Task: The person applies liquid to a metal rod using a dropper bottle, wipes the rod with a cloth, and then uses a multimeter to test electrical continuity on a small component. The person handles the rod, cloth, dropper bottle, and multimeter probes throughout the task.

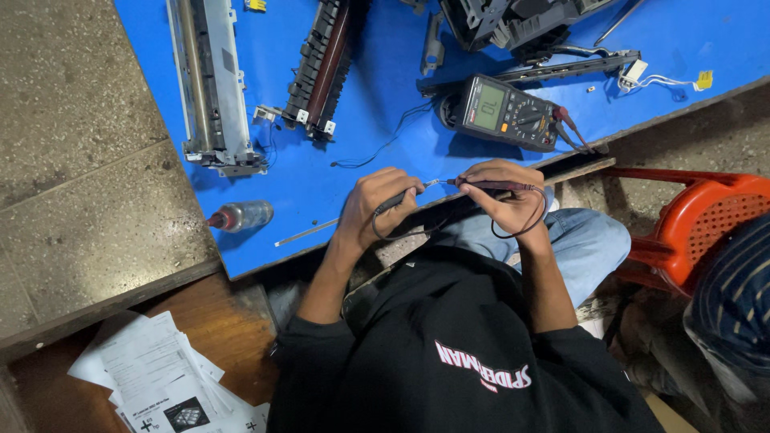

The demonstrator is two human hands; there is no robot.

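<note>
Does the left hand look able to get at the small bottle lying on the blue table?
Probably yes: only bare blue table and a thin rod lie between the left hand and the bottle, though it holds a black probe.

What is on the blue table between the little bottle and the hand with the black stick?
In the head view, a thin grey rod lies between the bottle and the left hand.
</note>
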